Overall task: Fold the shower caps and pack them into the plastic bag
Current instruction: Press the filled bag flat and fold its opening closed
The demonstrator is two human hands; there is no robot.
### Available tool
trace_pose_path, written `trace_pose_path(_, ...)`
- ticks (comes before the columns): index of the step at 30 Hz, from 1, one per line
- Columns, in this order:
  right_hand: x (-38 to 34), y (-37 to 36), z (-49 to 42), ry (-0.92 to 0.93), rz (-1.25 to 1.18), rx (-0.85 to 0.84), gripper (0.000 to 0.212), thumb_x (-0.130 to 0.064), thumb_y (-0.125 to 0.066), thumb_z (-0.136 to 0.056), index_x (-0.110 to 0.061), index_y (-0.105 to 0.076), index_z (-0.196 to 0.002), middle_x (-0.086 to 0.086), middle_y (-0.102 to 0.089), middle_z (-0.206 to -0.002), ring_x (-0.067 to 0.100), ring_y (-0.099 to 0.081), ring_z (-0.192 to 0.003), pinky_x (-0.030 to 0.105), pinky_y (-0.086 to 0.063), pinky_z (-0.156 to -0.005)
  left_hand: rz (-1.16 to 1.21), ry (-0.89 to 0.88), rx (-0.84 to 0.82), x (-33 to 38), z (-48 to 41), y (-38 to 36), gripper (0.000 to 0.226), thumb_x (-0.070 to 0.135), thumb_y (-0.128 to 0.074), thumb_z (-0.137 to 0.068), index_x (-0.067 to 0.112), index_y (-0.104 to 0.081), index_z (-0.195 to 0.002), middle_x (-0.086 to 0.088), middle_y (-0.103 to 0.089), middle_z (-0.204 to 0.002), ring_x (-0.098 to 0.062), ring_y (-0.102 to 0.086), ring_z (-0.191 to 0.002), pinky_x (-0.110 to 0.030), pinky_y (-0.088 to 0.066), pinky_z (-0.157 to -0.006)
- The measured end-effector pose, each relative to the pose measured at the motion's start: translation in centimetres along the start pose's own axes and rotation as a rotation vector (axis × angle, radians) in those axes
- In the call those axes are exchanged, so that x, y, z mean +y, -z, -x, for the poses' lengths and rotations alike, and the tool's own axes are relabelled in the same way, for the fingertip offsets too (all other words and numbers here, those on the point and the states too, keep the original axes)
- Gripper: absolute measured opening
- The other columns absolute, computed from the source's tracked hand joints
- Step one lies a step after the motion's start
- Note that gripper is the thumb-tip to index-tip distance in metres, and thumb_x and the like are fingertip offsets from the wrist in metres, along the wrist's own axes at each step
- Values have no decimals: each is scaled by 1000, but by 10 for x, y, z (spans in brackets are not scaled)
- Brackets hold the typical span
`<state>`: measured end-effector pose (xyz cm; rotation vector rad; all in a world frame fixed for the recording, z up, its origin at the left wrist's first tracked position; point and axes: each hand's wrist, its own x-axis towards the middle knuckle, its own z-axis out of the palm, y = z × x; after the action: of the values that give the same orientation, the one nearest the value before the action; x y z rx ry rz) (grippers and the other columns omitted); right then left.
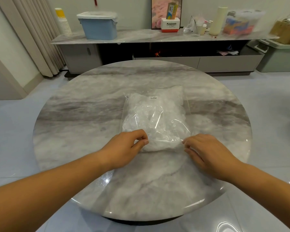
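Marble-topped round table (74, 131) fills your view, with a long sideboard (141, 36) behind it. Your left hand (124, 148) pinches the near-left corner of the clear plastic bag (172, 97) between thumb and curled fingers. The bag lies flat at the table's middle, white shower caps (157, 119) bunched inside (a small label (153, 97) shows near its far edge). Your right hand (206, 151) pinches the near-right corner likewise.

"Panasonic" stood in dark letters on white box (170, 25) with red base, on sideboard (141, 35); smaller line beneath was illegible. Yellow-blue carton (172, 10) behind it bore print, unreadable. Barcode sticker (153, 97) on plastic bag (157, 114): characters too small.
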<state>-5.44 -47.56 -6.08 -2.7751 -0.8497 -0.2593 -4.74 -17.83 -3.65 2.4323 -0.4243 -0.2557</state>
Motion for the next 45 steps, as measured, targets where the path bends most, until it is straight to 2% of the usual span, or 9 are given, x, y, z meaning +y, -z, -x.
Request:
trace_pose_path(3, 1, 3, -3, -90, -105, -12, 37, -43, -35, -103, -20, -62, -93, -8, -66, -76, 17, -59, -67, 35, -48, -69, 44, 29, -17, 2, 0, 4, 15, 40, -52, -102, 38, -59, -90, 30, -62, -87, -10, -66, -81, -27, -50, -74)
trace_pose_path(8, 0, 16, -7, -331, -412, -138, 19, -32, -53, -103, -29, -68, -90, -17, -71, -84, 3, -64, -79, 23, -50, -74, 93, 70, -50, 6, 1, 11, 6, 31, -63, -98, 32, -67, -102, 18, -68, -100, -4, -70, -83, -12, -45, -57)
trace_pose_path(10, 0, 22, -10, -396, -482, -176, 23, -31, -56, -102, -30, -72, -86, -20, -72, -82, 1, -65, -78, 19, -50, -75, 23, 70, -41, 2, 4, 15, 17, 32, -71, -92, 32, -69, -109, 15, -67, -105, -4, -67, -88, -17, -52, -67)
trace_pose_path(12, 1, 25, -12, -455, -556, -201, 25, -31, -58, -101, -27, -75, -83, -18, -74, -81, 5, -67, -78, 24, -54, -78, 4, 102, -12, -2, 6, 22, 18, 35, -77, -87, 31, -72, -104, 13, -69, -97, -3, -65, -86, -20, -54, -77)
trace_pose_path(17, 6, 24, -16, -559, -715, -151, 21, -27, -65, -98, -15, -76, -84, -5, -77, -80, 20, -73, -80, 37, -58, -83, 126, 175, -44, -11, 12, 39, 12, 32, -83, -81, 21, -77, -80, 7, -75, -78, -6, -68, -70, -20, -55, -68)
trace_pose_path(25, 16, 23, -10, -631, -866, -133, 14, -16, -67, -96, -10, -76, -88, -1, -79, -86, 18, -73, -87, 21, -54, -79, 371, 343, -134, -32, 27, 40, 16, 16, -85, -79, 10, -77, -90, -10, -77, -82, -13, -70, -70, -20, -56, -68)
trace_pose_path(30, 15, 21, -8, -667, -938, -80, 13, -13, -65, -97, -6, -74, -92, 2, -78, -87, 23, -73, -88, 22, -56, -79, 545, 382, 16, -36, 28, 25, 11, 10, -71, -92, -1, -69, -90, -13, -77, -83, -18, -68, -71, -19, -52, -61)
trace_pose_path(36, 9, 11, -10, -686, -821, 3, 16, -19, -67, -97, -8, -68, -85, 1, -77, -76, 40, -66, -78, 42, -54, -79, 558, 400, 104, -41, 23, 21, 15, 11, -66, -95, -2, -61, -91, -14, -76, -79, -22, -70, -67, -24, -51, -59)
trace_pose_path(45, 15, 14, -12, -674, -858, -64, 13, -16, -76, -89, -7, -74, -79, 3, -71, -66, 7, -61, -59, 13, -49, -60, 404, 370, 178, -45, 20, 25, 14, 15, -65, -97, 3, -61, -89, -9, -73, -69, -15, -67, -59, -24, -53, -60)
